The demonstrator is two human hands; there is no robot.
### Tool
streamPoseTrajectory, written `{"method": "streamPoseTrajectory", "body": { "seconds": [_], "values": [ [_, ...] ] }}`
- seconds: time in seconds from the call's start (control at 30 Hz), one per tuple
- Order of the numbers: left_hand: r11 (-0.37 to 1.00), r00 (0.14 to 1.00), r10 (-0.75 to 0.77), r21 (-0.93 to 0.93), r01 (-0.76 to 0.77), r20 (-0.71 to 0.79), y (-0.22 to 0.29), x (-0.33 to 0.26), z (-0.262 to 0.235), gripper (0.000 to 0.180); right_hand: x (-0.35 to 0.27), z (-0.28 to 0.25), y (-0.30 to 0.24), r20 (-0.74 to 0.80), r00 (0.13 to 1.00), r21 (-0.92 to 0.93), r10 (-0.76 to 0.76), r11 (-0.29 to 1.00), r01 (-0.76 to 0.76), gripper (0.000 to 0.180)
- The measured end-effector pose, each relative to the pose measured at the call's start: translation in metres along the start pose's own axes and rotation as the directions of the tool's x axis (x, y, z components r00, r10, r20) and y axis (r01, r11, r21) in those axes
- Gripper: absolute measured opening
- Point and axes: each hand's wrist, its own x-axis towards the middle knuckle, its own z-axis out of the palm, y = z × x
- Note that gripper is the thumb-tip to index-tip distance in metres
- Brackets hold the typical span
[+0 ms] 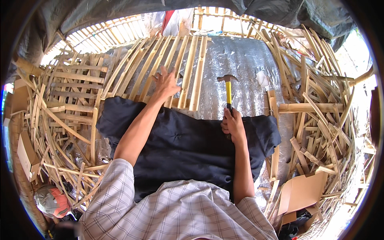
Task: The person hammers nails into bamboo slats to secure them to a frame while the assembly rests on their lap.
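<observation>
My right hand (234, 125) is wrapped round the dark grip of a claw hammer (228, 91), which has a yellow shaft and a brown metal head pointing away from me. Over a frame of bamboo slats (196, 76) hovers my left hand (166, 83), its fingers spread and holding nothing; whether it touches the slats I cannot tell. Several slats run side by side, away from me, joined to a crosspiece at the far end. Their near ends lie by the dark cloth over my legs (184, 140).
A silvery sheet (240, 56) lies beneath the frame. Loose bamboo strips (320, 132) are heaped at the right, and a bamboo lattice (76, 88) stands at the left. An open cardboard box (302, 192) is at the lower right, a cap (52, 201) at the lower left.
</observation>
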Motion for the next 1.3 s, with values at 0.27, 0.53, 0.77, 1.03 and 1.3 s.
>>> {"method": "streamPoseTrajectory", "body": {
  "seconds": [0.27, 0.53, 0.77, 1.03, 1.3],
  "values": [
    [0.989, 0.992, 0.047, -0.131, -0.062, -0.114, -0.010, 0.011, -0.014, 0.092, 0.001, 0.001, -0.001, 0.018, 0.999, 0.062, -0.044, 0.997, 0.043, 0.027],
    [0.954, 0.937, 0.227, -0.131, -0.268, -0.264, -0.025, 0.046, -0.023, 0.098, 0.001, -0.002, -0.007, 0.026, 0.999, 0.116, -0.026, 0.993, 0.023, 0.027],
    [0.937, 0.838, 0.348, 0.119, -0.329, -0.420, -0.002, 0.078, -0.023, 0.102, 0.007, 0.000, -0.011, 0.002, 0.999, 0.104, -0.034, 0.994, 0.033, 0.027],
    [0.878, 0.810, 0.450, 0.022, -0.478, -0.377, 0.014, 0.080, -0.025, 0.094, 0.011, 0.003, -0.014, -0.042, 0.999, 0.082, -0.035, 0.996, 0.038, 0.027],
    [0.871, 0.885, 0.394, -0.209, -0.446, -0.248, 0.046, 0.076, -0.023, 0.080, 0.021, 0.013, -0.006, -0.163, 0.858, -0.602, -0.487, 0.738, 0.305, 0.053]
  ]
}}
